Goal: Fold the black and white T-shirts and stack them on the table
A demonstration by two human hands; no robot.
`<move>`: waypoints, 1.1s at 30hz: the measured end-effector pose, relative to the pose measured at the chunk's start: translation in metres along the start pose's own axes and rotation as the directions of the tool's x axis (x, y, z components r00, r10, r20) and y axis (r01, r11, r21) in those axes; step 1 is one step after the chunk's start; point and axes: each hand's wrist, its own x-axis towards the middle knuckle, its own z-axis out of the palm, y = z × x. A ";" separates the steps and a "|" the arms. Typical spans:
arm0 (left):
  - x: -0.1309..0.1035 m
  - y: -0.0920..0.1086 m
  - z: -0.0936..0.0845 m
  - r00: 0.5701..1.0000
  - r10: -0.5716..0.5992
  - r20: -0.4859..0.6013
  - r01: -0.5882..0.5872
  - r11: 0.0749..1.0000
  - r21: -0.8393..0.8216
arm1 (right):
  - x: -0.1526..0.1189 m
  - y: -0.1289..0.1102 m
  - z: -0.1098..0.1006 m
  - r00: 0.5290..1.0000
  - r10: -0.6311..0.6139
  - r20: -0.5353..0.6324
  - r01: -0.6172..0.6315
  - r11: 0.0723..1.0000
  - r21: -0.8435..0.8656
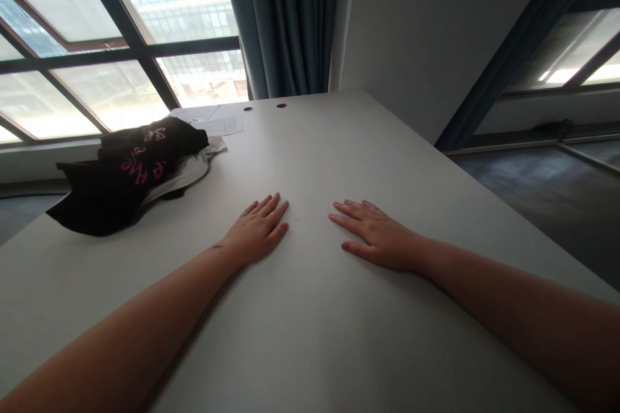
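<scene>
Palm down on the white table [310,329], my left hand [258,230] lies flat with its fingers stretched out. My right hand [372,234] rests flat on the same surface, a short gap to the right, thumb and fingers apart. Neither hand holds anything. Nearest to my left hand is a heap of clothing at the table's left side: a black garment [116,187] with pink lettering, lying crumpled over a whitish cloth [186,171]. How the pieces are folded cannot be made out.
Printed paper sheets [223,126] lie at the far left of the table. Two round cable holes sit near the far edge, one of them brown [281,105]. Beyond are windows [194,0], a blue curtain [290,19] and a grey wall [421,32]. Floor [547,187] shows at right.
</scene>
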 end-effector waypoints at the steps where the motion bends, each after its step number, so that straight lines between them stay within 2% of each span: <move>1: 0.000 0.000 0.000 1.000 0.001 -0.005 -0.001 1.000 -0.001 | 0.000 0.000 0.000 1.000 0.000 0.002 0.000 1.000 0.002; 8: -0.004 0.000 -0.003 1.000 0.026 0.015 -0.026 1.000 -0.003 | 0.001 -0.002 -0.002 0.999 0.014 0.033 -0.014 1.000 0.010; 13: -0.009 0.002 -0.007 0.983 0.180 0.030 -0.179 0.983 -0.037 | 0.000 -0.003 -0.004 0.999 0.013 0.035 -0.014 1.000 0.026; 16: -0.011 0.004 -0.007 0.973 0.227 0.032 -0.226 0.973 -0.040 | 0.000 -0.005 -0.006 0.999 0.023 0.047 -0.024 1.000 0.015; 33: -0.012 -0.001 -0.002 0.967 0.247 0.056 -0.247 0.969 0.004 | 0.000 -0.008 -0.008 0.999 0.022 0.041 -0.023 0.999 0.025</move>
